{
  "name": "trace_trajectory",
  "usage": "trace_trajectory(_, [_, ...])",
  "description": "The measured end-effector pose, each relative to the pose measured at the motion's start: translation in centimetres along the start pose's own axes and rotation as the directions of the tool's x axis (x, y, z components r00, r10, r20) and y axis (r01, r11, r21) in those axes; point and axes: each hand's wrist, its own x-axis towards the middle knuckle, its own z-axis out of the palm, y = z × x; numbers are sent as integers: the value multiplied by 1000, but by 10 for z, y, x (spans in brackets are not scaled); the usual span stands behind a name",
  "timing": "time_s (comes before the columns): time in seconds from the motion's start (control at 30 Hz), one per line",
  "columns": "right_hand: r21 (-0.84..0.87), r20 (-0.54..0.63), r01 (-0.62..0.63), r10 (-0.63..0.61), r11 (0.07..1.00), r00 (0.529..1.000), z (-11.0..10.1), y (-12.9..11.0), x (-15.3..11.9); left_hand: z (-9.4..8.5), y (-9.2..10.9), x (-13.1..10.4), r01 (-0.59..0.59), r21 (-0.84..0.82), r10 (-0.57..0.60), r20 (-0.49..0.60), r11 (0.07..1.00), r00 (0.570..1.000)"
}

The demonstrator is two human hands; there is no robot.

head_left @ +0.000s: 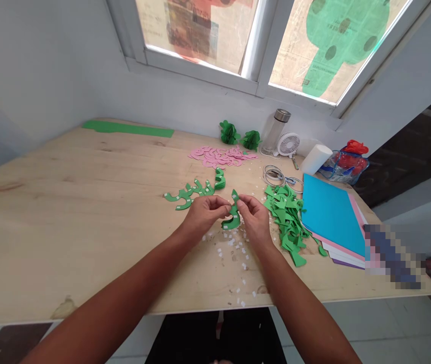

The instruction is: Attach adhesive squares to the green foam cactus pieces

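Between my two hands, over the table's middle, is a curved green paper piece [232, 220] with small white squares on it. My left hand [205, 215] pinches its left side near the top. The fingers of my right hand [254, 217] close on its upper right edge. Just beyond my left hand lie more curved green pieces [188, 193] with white squares, and a small green stack [220, 179] stands at their right end. Tiny white paper squares [232, 242] are scattered on the wood below my hands.
Right of my right hand lies a heap of green scraps [286, 217], beside blue sheets [331, 212]. Farther back are pink cutouts [219, 155], scissors [276, 175], a glass bottle [276, 131], a fan [288, 144], a white roll [316, 159] and a clear basket [342, 169].
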Motion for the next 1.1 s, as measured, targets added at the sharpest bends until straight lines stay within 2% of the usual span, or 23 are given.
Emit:
trace_trajectory(0.17, [32,37,7,-9,999,999,2,-10,-2,-7,-3,5,-13,-153,15,7,988,1000])
trace_trajectory(0.33, [26,96,24,-27,999,995,2,-13,-4,-9,-2,7,23,-322,-25,-3,946,1000])
trace_trajectory(0.47, [75,92,-15,8,997,996,3,-15,-4,-10,2,6,86,-413,-68,57,907,996])
trace_trajectory(0.6, [153,89,-56,43,987,995,4,-17,-5,-11,4,5,161,-469,-102,149,868,984])
trace_trajectory(0.8, [239,128,-37,6,970,992,5,-20,-9,-11,7,4,211,-523,-108,220,826,970])
trace_trajectory(1.1, [393,279,-147,35,908,960,2,-19,-13,-13,2,1,222,-533,-61,304,817,951])
